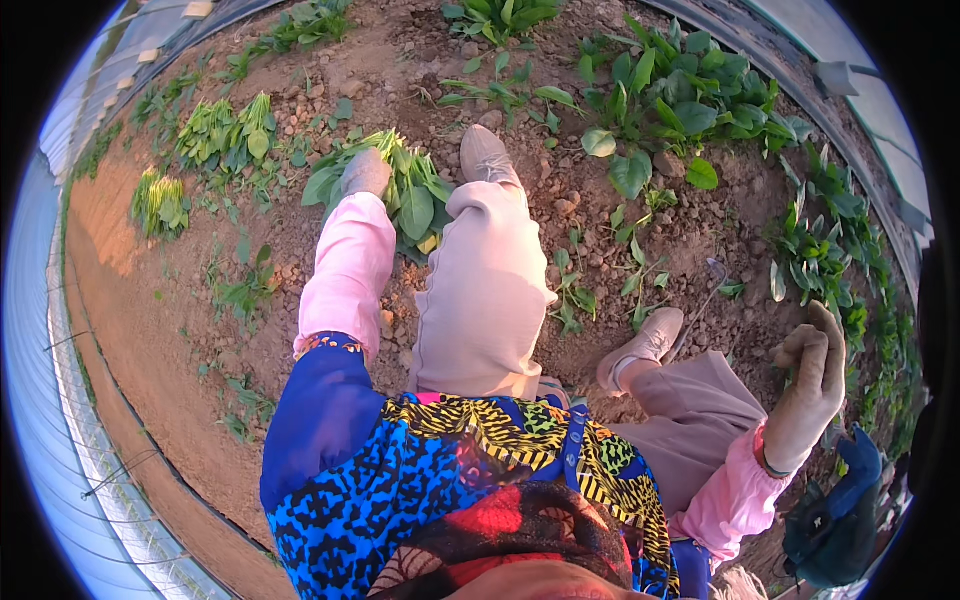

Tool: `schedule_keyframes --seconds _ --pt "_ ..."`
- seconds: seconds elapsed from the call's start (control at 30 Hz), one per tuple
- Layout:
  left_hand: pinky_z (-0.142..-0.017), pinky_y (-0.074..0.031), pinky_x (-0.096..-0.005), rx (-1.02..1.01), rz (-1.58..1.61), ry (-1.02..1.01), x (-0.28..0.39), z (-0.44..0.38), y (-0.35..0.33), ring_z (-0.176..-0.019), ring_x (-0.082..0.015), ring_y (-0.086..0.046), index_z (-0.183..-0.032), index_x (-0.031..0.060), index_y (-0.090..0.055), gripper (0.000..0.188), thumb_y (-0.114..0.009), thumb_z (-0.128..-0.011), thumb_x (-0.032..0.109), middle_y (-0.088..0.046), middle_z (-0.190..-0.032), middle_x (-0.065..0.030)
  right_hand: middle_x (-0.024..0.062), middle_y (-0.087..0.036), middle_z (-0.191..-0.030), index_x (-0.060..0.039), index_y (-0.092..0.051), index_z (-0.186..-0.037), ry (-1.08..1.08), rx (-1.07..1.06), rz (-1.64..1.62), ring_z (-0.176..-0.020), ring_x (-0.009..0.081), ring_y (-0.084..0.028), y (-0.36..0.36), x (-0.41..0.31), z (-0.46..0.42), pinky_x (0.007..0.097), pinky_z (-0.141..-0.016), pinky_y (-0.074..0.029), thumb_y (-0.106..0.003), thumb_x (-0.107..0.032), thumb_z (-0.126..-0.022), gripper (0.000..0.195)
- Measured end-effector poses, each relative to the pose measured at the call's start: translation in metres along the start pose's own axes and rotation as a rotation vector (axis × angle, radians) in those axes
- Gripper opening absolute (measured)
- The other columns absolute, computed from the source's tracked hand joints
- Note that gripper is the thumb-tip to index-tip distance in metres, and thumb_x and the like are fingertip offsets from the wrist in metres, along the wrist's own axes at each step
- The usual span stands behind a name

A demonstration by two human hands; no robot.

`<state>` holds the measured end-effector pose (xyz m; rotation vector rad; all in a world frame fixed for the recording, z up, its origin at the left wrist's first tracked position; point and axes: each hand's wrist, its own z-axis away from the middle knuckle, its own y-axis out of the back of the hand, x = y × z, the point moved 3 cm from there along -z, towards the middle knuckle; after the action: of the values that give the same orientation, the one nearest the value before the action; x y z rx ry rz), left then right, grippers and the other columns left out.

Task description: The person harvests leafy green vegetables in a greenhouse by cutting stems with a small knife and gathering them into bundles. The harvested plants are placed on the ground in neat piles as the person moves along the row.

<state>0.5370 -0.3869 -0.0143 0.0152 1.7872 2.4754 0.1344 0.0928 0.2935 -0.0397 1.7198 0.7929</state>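
My gloved left hand [367,174] lies on a bunch of leafy greens [416,202] with pale stems, on the soil beside my outstretched shoe; its fingers are largely hidden, so its grip does not show clearly. My gloved right hand [814,382] is raised at the right with bent fingers apart and nothing visible in it. Beyond its fingertips grow more leafy greens [814,251]. A thin metal hand tool [701,311] with a curved tip rests on the soil by my other shoe.
Cut bunches of greens [225,135] and another bunch [161,204] lie at the left. A large clump of plants [690,97] grows at the upper right. Small plants dot the soil. A dark blue and green cloth-like item [836,517] is at the lower right. Plastic sheeting [30,300] borders the left.
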Motion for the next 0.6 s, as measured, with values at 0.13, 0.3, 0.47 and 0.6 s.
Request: schedule_keyframes --seconds 0.13,0.3,0.47,0.6 --pt "-0.097 -0.053 -0.0512 -0.015 -0.06 0.091 -0.002 -0.017 -0.072 -0.125 -0.0375 -0.06 -0.128 0.0087 -0.059 0.032 -0.047 -0.1 0.021 -0.058 -0.137 -0.0193 0.0014 -0.059 -0.082 0.0048 -0.062 -0.126 0.021 -0.038 0.011 -0.069 0.0076 -0.05 -0.002 -0.004 0.003 0.022 -0.063 -0.039 -0.051 -0.019 -0.106 0.033" --pt "-0.1 -0.05 -0.0475 -0.099 0.031 0.013 -0.022 -0.017 -0.05 -0.12 -0.0383 -0.061 -0.125 0.0031 -0.062 0.04 -0.063 -0.094 0.028 -0.064 -0.127 -0.0248 0.0029 -0.06 -0.086 0.0048 -0.063 -0.124 0.025 -0.009 -0.091 -0.071 0.0079 -0.051 0.002 -0.015 0.0 0.023 -0.064 -0.043 -0.052 -0.019 -0.106 0.032" --pt "-0.105 -0.043 -0.0472 -0.057 0.068 -0.171 -0.03 0.003 0.007 -0.124 -0.0426 -0.057 -0.134 -0.007 -0.054 0.082 -0.068 -0.082 0.055 -0.059 -0.132 -0.032 0.0047 -0.06 -0.085 0.0096 -0.058 -0.129 0.253 0.24 -0.357 -0.071 0.012 -0.054 0.091 -0.001 -0.01 0.0275 -0.07 -0.048 -0.053 -0.022 -0.106 0.039" --pt "-0.101 -0.046 -0.0467 0.009 -0.067 -0.168 -0.018 0.039 0.069 -0.119 -0.0398 -0.061 -0.125 0.0029 -0.064 0.063 -0.064 -0.086 0.052 -0.065 -0.125 -0.0253 0.0038 -0.061 -0.09 0.0087 -0.057 -0.13 0.054 0.378 -0.471 -0.075 0.0106 -0.057 0.135 0.082 -0.022 0.0261 -0.074 -0.05 -0.053 -0.021 -0.106 0.038"
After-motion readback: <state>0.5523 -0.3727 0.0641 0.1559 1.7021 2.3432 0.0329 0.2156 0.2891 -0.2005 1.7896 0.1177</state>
